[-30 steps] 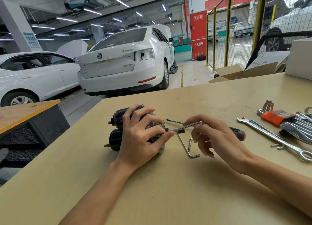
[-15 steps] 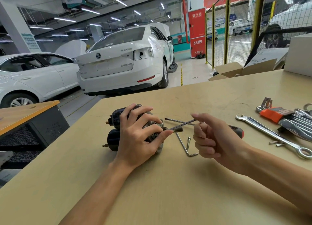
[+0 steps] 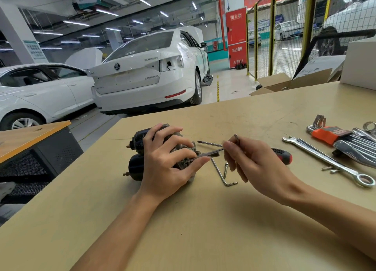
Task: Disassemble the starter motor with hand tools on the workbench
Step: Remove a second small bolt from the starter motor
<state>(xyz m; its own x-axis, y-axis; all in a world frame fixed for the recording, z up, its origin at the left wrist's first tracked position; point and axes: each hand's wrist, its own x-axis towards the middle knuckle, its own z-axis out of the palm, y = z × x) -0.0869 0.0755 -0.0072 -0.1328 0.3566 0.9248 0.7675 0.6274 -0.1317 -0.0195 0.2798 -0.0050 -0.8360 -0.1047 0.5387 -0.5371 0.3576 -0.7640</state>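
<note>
- Starter motor (image 3: pixel 140 148) lies on its side on the desk (image 3: pixel 203 230), left of centre, near the person; its two dark cylinders run roughly left-right w/ terminal studs pointing left and the metal end housing facing right.
- Left hand (image 3: pixel 164 165) is draped over the motor from above, fingers curled around the housing end, pinning it to the desk; thumb tip sits right by the spot where the tool enters.
- Hex key (image 3: pixel 205 154): long leg runs from the housing face out to the right, slightly upward, nearly in line w/ the motor's long axis; short leg sticks up past the right fingertips.
- Right hand (image 3: pixel 258 169) is just right of the motor, pinching the key's bend between thumb and fingers, other fingers loosely curled, palm down, wrist low over the desk.
- Key relation: the bolt faces right, so the right hand is the turning hand, left only braces. Prob. mid-way loosening an end bolt.
- Spare hex key (image 3: pixel 221 175) and a loose bolt (image 3: pixel 225 169) lie on the desk between the hands; a screwdriver (image 3: pixel 281 156) lies behind the right hand.
- Wrenches (image 3: pixel 325 161) and a hex key set (image 3: pixel 333 134) lie well apart, far right.
</note>
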